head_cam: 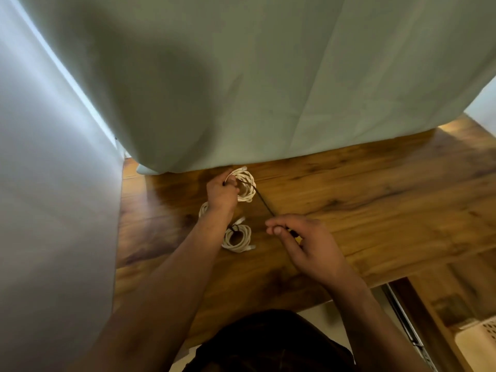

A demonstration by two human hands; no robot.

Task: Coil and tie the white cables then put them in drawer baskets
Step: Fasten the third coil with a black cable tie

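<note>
White cable coil (245,187), a flat ring of smooth, glossy cord wound in several loops, sits at the far side of the table (375,205), just beside the hem of a pale green cloth (241,89) that hangs in soft, matte folds. We grip this coil with our left hand (221,194), fingers curled around its near-left edge. A thin black tie (264,202) runs in a straight, taut line from the coil to our right hand (303,242), which pinches its end between thumb and fingertips above the table. Nearer to us, just beside our left forearm, a second coil (237,238) lies flat on the wood, round and cinched at its upper-left edge with a dark band, a plug end poking out at each side. We see part of a third coil (203,209) peeking from under our left wrist. The table is warm brown wood with dark streaked grain and a slight sheen. At lower right, a cream plastic basket (480,342) with a perforated wall sits in an open drawer beside a metal rail (402,310).
</note>
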